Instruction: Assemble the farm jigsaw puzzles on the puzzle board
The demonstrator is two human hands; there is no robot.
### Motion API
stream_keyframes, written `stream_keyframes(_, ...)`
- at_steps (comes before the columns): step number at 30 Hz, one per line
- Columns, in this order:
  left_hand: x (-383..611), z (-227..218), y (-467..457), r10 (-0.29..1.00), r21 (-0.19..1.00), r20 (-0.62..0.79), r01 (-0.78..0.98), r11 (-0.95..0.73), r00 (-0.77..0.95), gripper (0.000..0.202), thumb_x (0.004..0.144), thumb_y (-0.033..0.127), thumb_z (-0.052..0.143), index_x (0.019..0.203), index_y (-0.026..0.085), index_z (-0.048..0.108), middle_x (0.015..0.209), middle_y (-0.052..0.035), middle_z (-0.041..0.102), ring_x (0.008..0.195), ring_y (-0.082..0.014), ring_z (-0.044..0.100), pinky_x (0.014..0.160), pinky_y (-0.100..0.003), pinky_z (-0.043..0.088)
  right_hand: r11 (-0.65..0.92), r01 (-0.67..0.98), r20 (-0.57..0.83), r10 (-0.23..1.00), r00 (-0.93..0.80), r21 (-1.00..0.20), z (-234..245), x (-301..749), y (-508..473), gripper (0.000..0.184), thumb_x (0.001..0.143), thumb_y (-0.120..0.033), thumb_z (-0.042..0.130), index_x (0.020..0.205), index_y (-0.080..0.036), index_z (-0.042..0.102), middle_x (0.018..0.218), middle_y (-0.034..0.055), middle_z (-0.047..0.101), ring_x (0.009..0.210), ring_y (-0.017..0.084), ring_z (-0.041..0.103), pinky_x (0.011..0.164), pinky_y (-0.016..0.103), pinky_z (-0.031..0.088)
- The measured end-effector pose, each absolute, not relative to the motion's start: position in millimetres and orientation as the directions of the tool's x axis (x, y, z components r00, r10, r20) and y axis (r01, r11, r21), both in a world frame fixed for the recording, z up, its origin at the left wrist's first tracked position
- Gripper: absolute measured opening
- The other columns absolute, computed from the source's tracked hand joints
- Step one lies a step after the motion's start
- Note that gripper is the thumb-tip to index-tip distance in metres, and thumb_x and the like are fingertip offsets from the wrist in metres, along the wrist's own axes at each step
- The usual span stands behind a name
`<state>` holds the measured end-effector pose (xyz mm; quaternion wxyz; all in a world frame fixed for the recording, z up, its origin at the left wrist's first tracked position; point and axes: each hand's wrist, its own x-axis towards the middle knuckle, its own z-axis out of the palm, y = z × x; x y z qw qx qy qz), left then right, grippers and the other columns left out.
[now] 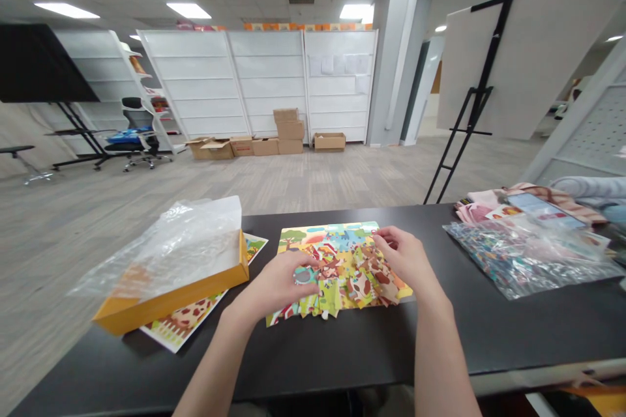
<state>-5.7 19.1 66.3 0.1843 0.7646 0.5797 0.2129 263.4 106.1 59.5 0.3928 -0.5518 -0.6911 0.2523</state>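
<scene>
Before me on the black table lies a colourful picture puzzle board (293,234), with loose jigsaw pieces (360,287) heaped over its middle and near edge. My left hand (276,280) curves over the board's left part, thumb and fingers closed about a teal puzzle piece (304,276) with a grey patch. At the board's upper right corner is my right hand (403,253), its fingertips drawn together in a pinch. Whatever is between those fingertips is too small to make out. Brown-spotted cow parts show on several pieces beside the right wrist.
Left of the board, a yellow box (195,296) holding clear plastic wrap (166,241) rests partly on a printed picture sheet (188,322). On the right lie a clear bag of small pieces (523,260) and folded cloth (562,199). An easel stand (469,104) rises beyond the table.
</scene>
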Motion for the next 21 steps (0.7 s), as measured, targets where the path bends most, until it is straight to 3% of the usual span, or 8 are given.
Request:
stream_keyframes(5, 5, 41, 4, 0.956, 0.513, 0.084, 0.811, -0.282, 0.280, 0.056, 0.068, 0.038, 0.084, 0.120, 0.026, 0.066, 0.135, -0.0079, 0.064, 0.127, -0.0293, 0.055, 0.110, -0.042, 0.041, 0.290, 0.586, 0.270, 0.955, -0.123, -0.757, 68, 261, 95, 0.023, 0.082, -0.036, 0.058, 0.087, -0.020, 0.072, 0.081, 0.0048, 0.076, 0.072, 0.019, 0.070, 0.070, 0.031, 0.052)
stream_keyframes(12, 7, 31, 6, 0.935, 0.524, 0.141, 0.777, -0.349, 0.325, 0.043, 0.073, 0.035, 0.081, 0.113, 0.025, 0.069, 0.124, -0.0060, 0.069, 0.120, -0.0269, 0.060, 0.106, -0.040, 0.044, 0.328, 0.639, 0.231, 0.945, -0.233, -0.696, 72, 264, 87, 0.017, 0.080, -0.032, 0.061, 0.085, -0.021, 0.072, 0.081, 0.0041, 0.075, 0.072, 0.019, 0.068, 0.067, 0.029, 0.051)
stream_keyframes(16, 8, 31, 6, 0.929, 0.512, 0.147, 0.778, -0.364, 0.338, 0.053, 0.073, 0.035, 0.080, 0.122, 0.025, 0.065, 0.130, -0.0074, 0.065, 0.124, -0.0282, 0.057, 0.110, -0.043, 0.041, 0.319, 0.687, 0.102, 0.936, -0.338, -0.653, 71, 268, 79, 0.013, 0.075, -0.028, 0.067, 0.084, -0.022, 0.073, 0.079, 0.0035, 0.076, 0.069, 0.019, 0.068, 0.063, 0.027, 0.050)
stream_keyframes(21, 32, 39, 9, 0.921, 0.502, 0.196, 0.772, -0.390, 0.338, 0.048, 0.077, 0.042, 0.078, 0.119, 0.025, 0.064, 0.127, -0.0087, 0.065, 0.120, -0.0286, 0.058, 0.103, -0.043, 0.046, 0.251, 0.739, 0.104, 0.965, -0.240, -0.626, 64, 277, 81, 0.014, 0.078, -0.028, 0.064, 0.084, -0.021, 0.074, 0.083, 0.0067, 0.077, 0.073, 0.022, 0.070, 0.064, 0.029, 0.051)
